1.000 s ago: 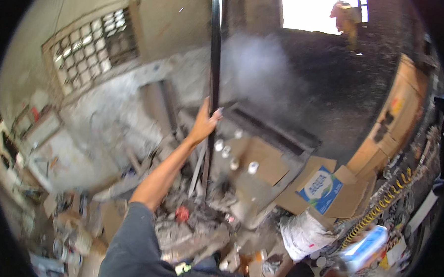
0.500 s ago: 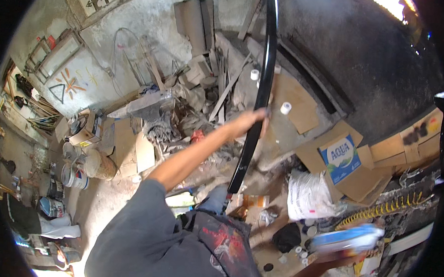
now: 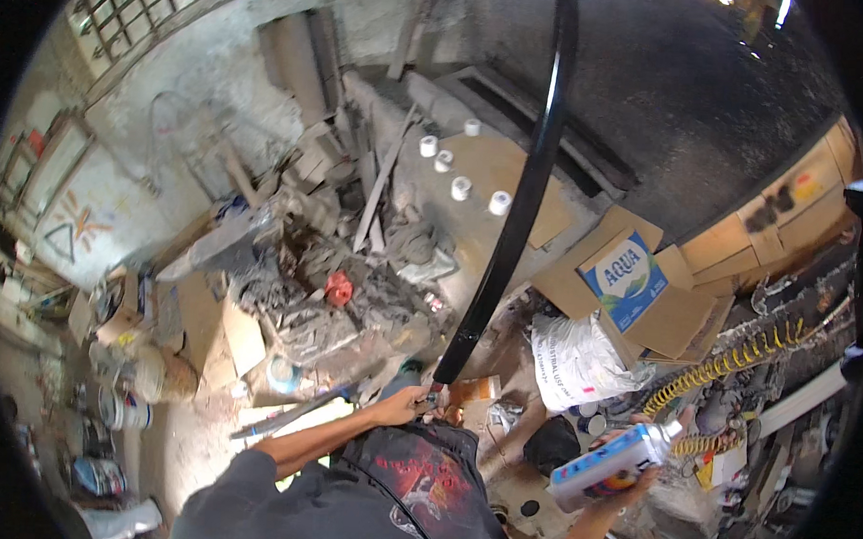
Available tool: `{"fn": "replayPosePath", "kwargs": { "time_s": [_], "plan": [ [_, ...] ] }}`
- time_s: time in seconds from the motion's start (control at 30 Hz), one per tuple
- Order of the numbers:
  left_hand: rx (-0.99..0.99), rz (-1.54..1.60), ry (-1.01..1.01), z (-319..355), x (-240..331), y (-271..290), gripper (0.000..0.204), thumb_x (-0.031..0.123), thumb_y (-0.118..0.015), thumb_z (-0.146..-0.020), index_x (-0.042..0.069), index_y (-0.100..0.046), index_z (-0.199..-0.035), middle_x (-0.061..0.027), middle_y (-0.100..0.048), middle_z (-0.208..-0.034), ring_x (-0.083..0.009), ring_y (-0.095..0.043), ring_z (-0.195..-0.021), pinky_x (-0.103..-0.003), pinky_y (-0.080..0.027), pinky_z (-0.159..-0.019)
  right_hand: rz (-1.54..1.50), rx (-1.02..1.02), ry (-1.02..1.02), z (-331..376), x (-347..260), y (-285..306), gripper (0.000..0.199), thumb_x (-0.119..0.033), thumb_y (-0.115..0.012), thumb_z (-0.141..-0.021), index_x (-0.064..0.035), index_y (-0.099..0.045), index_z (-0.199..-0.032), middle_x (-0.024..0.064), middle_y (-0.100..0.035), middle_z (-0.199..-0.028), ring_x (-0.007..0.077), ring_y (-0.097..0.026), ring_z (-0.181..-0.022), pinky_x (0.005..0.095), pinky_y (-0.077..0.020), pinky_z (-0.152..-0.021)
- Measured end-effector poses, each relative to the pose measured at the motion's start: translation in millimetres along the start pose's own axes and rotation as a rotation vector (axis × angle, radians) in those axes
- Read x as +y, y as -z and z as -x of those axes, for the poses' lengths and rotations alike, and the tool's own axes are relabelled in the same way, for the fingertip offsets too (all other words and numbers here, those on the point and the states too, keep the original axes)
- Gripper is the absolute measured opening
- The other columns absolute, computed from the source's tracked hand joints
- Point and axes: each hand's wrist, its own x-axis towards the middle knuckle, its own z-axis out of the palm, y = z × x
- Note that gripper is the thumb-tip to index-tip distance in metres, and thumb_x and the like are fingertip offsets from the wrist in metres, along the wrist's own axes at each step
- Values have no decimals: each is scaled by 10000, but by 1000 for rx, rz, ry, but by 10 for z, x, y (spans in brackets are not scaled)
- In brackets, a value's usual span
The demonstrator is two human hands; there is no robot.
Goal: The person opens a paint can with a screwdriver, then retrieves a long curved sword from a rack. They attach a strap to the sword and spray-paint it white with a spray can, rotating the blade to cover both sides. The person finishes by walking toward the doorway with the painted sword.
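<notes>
A long, glossy black curved bar (image 3: 510, 239) runs from the top of the view down to just in front of my body. My left hand (image 3: 402, 405) is closed at its lower end, around a thin piece that sticks out there; the fingers partly hide that piece. On the right, my right hand (image 3: 627, 478) grips a white and blue spray can (image 3: 608, 464). The can is tilted, its nozzle end pointing up and to the right, and stays apart from the bar.
Several small white cylinders (image 3: 461, 187) stand on a ledge behind the bar. An open cardboard box (image 3: 679, 324) and a white sack (image 3: 579, 363) sit at right, beside a yellow coiled hose (image 3: 696, 377). Scrap and grey cloth (image 3: 300, 302) lie piled at left, near buckets (image 3: 125, 408).
My left hand has moved from the middle of the bar down to its lower end. The spray can in my right hand has shifted left and tipped nozzle up; my view has turned right.
</notes>
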Motion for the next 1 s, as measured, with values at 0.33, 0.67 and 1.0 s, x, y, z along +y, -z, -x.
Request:
{"fn": "replayPosePath", "kwargs": {
  "time_s": [0.33,0.67,1.0],
  "plan": [
    [781,-451,-225,-1537,1756,2445,350,274,-530,-907,-60,-619,-963,-247,-630,-740,-408,-632,-726,-446,-457,-679,403,-98,60,-725,927,-1184,694,-297,-709,-832,-54,-408,-1407,205,-621,-1055,348,-647,-954,464,-529,-880],
    [377,-51,-116,-1580,2995,3200,255,228,-487,-956,67,-536,-765,58,-404,-580,-45,-335,-489,-242,-247,-451,765,-136,777,-2280,976,-2976,588,-103,-779,-712,-68,-542,-1249,215,-587,-1140,366,-635,-925,434,-527,-813],
    [363,-13,-154,-1402,3228,2921,270,252,-466,-948,117,-447,-715,82,-315,-583,-47,-245,-482,-250,-183,-455,818,-751,769,-1548,850,-2922,634,-237,-840,-697,-183,-591,-1278,146,-595,-1069,320,-672,-923,409,-598,-746]
  ]
}}
